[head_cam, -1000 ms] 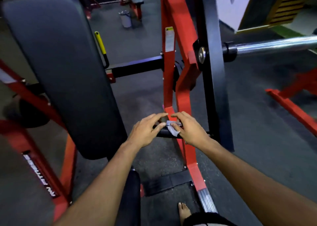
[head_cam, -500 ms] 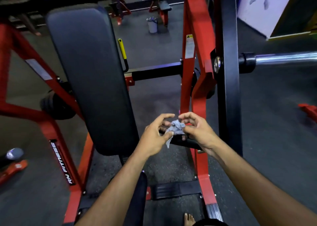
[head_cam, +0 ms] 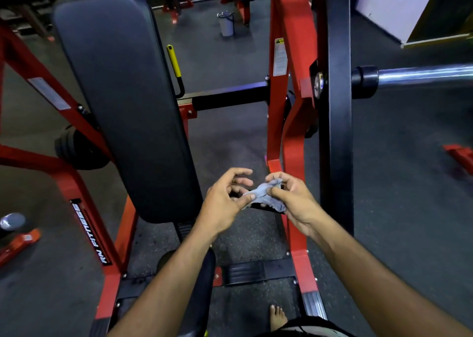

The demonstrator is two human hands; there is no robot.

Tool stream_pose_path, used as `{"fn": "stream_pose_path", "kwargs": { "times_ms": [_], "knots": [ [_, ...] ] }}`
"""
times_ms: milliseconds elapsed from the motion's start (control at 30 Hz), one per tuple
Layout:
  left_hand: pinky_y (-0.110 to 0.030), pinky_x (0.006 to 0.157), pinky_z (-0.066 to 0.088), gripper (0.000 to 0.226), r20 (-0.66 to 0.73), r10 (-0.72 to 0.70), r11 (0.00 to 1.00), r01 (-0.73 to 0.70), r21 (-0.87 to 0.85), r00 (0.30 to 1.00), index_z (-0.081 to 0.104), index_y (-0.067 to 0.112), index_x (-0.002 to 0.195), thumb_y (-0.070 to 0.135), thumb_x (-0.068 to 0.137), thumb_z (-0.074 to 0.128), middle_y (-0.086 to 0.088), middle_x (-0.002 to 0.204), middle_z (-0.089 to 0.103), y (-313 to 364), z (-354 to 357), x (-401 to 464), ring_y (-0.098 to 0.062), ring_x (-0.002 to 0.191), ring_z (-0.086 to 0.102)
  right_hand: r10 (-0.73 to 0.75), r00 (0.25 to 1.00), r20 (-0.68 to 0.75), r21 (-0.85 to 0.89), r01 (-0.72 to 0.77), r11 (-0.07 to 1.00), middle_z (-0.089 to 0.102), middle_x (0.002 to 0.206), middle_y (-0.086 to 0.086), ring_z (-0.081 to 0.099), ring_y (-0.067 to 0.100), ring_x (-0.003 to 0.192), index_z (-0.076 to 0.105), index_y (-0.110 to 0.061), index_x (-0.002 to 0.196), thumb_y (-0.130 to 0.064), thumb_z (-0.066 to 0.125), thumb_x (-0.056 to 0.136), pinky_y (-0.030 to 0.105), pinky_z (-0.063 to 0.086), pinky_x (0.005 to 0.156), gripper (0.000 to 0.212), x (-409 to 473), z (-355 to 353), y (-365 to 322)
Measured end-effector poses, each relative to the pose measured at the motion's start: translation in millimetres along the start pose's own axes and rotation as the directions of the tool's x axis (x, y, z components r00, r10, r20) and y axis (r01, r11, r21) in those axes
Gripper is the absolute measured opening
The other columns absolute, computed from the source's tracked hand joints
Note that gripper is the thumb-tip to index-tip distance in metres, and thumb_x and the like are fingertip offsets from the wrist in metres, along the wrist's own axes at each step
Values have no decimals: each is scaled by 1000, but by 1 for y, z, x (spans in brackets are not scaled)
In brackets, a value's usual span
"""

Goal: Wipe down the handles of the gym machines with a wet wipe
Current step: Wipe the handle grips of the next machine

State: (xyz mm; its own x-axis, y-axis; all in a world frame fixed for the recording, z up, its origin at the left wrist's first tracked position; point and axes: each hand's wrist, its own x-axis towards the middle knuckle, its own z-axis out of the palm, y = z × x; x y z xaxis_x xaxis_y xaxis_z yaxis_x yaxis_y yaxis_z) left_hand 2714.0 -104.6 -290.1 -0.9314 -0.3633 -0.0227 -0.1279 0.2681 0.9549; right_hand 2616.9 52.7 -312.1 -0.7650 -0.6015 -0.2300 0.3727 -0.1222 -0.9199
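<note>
Compared with a second ago, the crumpled pale grey wet wipe (head_cam: pixel 266 196) has been lifted off the short black machine handle (head_cam: pixel 265 209), against which it was then pressed by both hands. It is now held in the air just above and in front of that handle, stretched between the two hands. The view has also been shifted, so that more of the red steel frame (head_cam: pixel 280 121) on the left and of the long black padded backrest (head_cam: pixel 122 101) is seen.

The left hand (head_cam: pixel 225 206) is seen with its thumb and a fingertip pinched on the left end of the wipe, the other fingers being curled loosely above it. The right hand (head_cam: pixel 294 203) is closed on the right part of the wipe, the cloth being caught between thumb and bent fingers (each grip is therefore grasping the wipe, neither released).

The wipe is bunched and wrinkled, with a thin twisted strand drawn leftward and a fuller fold hanging under the right hand. Only a small dark part of the handle is shown beneath it. A chrome weight bar (head_cam: pixel 422 77) is seen at far right.
</note>
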Motion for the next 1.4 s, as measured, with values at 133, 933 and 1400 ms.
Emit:
{"fn": "stream_pose_path", "kwargs": {
  "times_ms": [133,933,1400],
  "knots": [
    [-32,77,60,46,96,-129,982,141,-124,987,63,28,124,10,86,83,-3,102,74,-2,0,-1,-13,86,71,-32,998,55,56,29,998,74,109,14,69,30,101,58,-11,118,24,49,87,44,52,92,48,-2,-4,-4],
    [-14,80,46,25,-298,239,914,-111,389,924,69,23,105,8,91,54,10,105,66,-3,-18,31,-5,94,63,-514,857,39,-827,316,464,55,92,-6,52,11,79,51,-18,91,3,61,84,28,42,69,25,16,-10,-27],
    [-44,110,43,33,-139,-184,975,199,103,973,42,45,137,53,109,29,0,143,55,-34,-5,81,-18,129,56,-245,907,342,-936,305,-175,66,103,5,65,25,91,60,-13,115,-42,25,104,38,48,76,47,27,55,35]
  ]
}}
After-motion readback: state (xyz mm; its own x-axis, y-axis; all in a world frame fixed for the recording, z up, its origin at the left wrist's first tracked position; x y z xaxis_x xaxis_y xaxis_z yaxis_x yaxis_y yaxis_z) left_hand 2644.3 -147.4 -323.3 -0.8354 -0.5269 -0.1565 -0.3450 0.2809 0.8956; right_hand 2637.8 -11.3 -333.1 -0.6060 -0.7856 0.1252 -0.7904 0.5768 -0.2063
